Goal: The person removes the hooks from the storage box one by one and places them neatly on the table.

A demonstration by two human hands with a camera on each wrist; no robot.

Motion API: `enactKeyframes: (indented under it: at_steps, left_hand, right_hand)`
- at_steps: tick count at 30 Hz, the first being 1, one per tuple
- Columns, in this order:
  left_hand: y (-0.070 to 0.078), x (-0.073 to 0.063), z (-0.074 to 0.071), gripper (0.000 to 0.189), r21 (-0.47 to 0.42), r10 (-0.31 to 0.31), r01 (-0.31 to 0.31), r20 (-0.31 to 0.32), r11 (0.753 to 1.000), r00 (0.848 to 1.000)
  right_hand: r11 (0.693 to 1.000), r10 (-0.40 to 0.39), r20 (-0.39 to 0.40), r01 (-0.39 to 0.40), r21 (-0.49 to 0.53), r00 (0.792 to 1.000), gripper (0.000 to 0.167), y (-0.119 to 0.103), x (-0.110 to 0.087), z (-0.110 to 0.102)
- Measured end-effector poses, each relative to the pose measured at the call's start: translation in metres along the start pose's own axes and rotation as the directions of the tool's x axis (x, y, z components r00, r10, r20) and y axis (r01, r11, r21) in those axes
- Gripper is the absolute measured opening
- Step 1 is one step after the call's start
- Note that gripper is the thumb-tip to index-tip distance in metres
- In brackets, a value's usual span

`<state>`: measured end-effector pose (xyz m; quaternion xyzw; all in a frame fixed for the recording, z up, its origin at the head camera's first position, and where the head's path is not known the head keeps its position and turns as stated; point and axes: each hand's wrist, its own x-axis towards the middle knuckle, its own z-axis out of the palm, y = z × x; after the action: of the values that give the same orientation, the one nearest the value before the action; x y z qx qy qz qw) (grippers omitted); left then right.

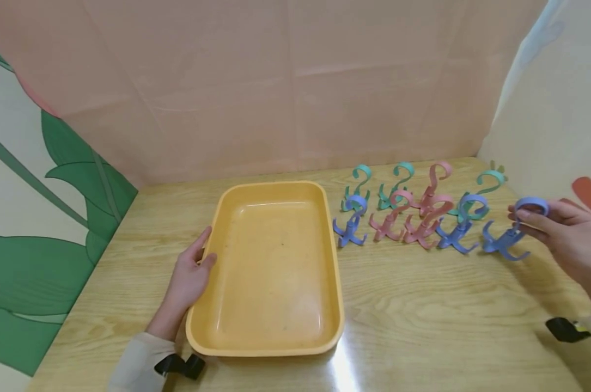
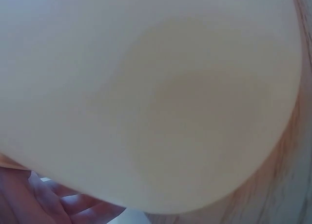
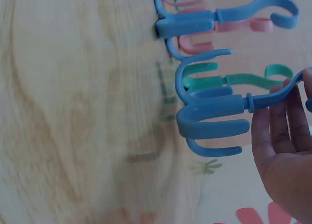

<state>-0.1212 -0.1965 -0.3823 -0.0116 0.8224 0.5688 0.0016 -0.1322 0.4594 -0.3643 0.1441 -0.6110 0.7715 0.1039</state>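
Note:
My left hand (image 1: 189, 279) grips the left side of a yellow plastic tray (image 1: 340, 310), thumb at the rim and fingers along the outer wall. Close up in the left wrist view, the tray's pale surface (image 2: 146, 136) fills most of the picture. Over at the right, my right hand (image 1: 576, 231) pinches a blue multi-prong hook hanger (image 1: 508, 238) by its curved top. Its prongs hang over the table, a shadow below them. Left of it stand more such hangers: blue (image 1: 456, 237), pink (image 1: 421, 231) and green (image 1: 392, 197).
The wooden table (image 1: 422, 326) meets a pinkish sheet (image 1: 295, 98) at the back. Printed panels with leaves (image 1: 25, 267) and flowers flank it left and right. Another blue hanger (image 1: 350, 231) stands right beside the tray's right wall.

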Motion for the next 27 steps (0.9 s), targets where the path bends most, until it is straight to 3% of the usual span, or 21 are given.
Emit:
enactKeyframes:
  at_steps: [7, 12, 19, 23, 25, 27]
  left_hand:
    - [-0.001, 0.000, 0.001, 0.058, -0.002, 0.001, -0.001, -0.005, 1.000, 1.000]
    - [-0.001, 0.001, 0.000, 0.058, 0.000, 0.002, -0.002, -0.002, 1.000, 1.000]
    - [-0.001, 0.001, 0.000, 0.058, -0.004, 0.009, -0.009, -0.004, 1.000, 1.000]
    - [-0.001, 0.000, 0.000, 0.058, -0.006, 0.011, -0.011, -0.001, 1.000, 1.000]
    - [-0.001, 0.000, 0.000, 0.058, -0.010, 0.009, -0.009, 0.003, 1.000, 1.000]
    - [-0.001, 0.000, 0.000, 0.058, -0.015, 0.004, -0.004, 0.005, 1.000, 1.000]
  right_hand:
    - [0.998, -0.041, -0.004, 0.041, 0.046, 0.999, 0.031, 0.009, 0.001, -0.009]
    - [0.999, -0.006, -0.013, 0.007, 0.045, 1.000, 0.030, 0.011, 0.002, -0.015]
    - [1.000, 0.003, 0.048, -0.001, -0.026, 0.999, 0.029, 0.010, 0.004, -0.018]
    - [0.997, 0.064, 0.031, -0.062, -0.043, 0.997, 0.030, 0.008, 0.003, -0.020]
    - [0.990, 0.100, 0.009, -0.098, -0.104, 0.995, 0.031, 0.007, 0.002, -0.020]
    - [0.962, 0.132, -0.022, -0.134, -0.238, 0.991, 0.034, 0.005, -0.001, -0.021]
